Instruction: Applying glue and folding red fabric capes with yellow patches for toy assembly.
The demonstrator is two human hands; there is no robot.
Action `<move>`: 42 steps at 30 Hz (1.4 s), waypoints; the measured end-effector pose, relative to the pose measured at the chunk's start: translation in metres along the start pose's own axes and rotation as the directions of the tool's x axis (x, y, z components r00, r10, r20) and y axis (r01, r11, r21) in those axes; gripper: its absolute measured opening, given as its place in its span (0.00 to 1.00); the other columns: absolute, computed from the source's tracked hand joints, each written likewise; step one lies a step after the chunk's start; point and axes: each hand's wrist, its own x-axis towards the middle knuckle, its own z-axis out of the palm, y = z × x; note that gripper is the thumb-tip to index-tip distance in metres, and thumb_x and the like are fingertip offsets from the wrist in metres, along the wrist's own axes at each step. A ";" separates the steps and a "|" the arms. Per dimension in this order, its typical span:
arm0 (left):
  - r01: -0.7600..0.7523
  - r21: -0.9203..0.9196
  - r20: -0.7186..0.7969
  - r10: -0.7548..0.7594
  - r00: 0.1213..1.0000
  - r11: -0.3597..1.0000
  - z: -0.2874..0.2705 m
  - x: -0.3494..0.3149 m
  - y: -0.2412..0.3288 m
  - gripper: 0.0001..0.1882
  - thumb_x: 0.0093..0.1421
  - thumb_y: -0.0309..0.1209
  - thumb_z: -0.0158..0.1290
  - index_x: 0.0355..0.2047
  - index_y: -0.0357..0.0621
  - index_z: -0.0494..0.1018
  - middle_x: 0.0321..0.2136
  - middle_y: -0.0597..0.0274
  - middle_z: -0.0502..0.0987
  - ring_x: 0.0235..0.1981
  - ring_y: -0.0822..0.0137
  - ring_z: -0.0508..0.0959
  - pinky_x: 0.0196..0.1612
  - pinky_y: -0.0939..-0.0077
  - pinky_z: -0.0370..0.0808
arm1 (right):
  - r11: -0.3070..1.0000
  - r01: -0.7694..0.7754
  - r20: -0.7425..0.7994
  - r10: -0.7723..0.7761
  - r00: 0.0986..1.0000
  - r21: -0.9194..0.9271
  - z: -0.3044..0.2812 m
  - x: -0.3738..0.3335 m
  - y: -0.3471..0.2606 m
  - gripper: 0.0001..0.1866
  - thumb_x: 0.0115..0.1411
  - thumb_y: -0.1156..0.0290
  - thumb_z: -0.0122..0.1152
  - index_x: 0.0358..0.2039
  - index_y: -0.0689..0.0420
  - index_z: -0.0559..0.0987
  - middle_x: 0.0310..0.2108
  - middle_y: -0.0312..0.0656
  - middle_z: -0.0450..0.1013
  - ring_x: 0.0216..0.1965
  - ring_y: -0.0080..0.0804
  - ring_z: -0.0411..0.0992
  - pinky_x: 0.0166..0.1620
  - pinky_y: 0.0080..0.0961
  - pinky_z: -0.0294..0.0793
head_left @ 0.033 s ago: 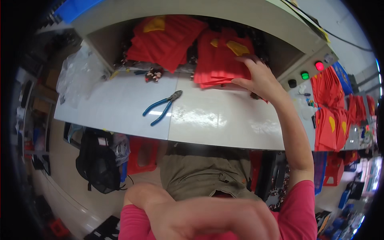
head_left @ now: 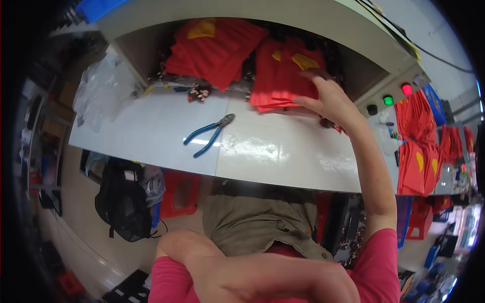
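Note:
My right hand (head_left: 328,98) reaches to the right edge of a stack of flat red pieces with yellow patches (head_left: 283,76). Its thumb and fingers are spread apart, with the fingertips against the stack. A second fanned stack of red pieces (head_left: 212,55) lies to the left inside the same recess. Across my chest bends my left arm, and its hand (head_left: 328,283) is low in the picture, with the fingers out of sight. Pliers with blue handles (head_left: 209,135) lie spread on the white tabletop (head_left: 273,161), touched by neither hand.
A small dark and copper-coloured bundle (head_left: 198,93) sits by the recess. Clear plastic bags (head_left: 101,96) lie at the left. Red and green lights (head_left: 388,100) are on the frame at right, near more red stacks (head_left: 419,161). A black backpack (head_left: 124,202) is below the table.
The whole view has shifted slightly, with the table things a little further right. My right hand keeps its place at the stack, and my left arm has moved only slightly.

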 end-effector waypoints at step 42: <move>0.133 0.323 -0.756 0.171 0.632 0.937 -0.191 0.007 0.016 0.28 0.69 0.47 0.42 0.60 0.39 0.62 0.55 0.52 0.70 0.56 0.59 0.71 0.59 0.66 0.68 | 0.994 0.094 -0.532 -0.106 0.840 -0.050 -0.027 -0.006 0.014 0.13 0.66 0.76 0.50 0.50 0.60 0.74 0.42 0.49 0.76 0.40 0.50 0.74 0.45 0.31 0.73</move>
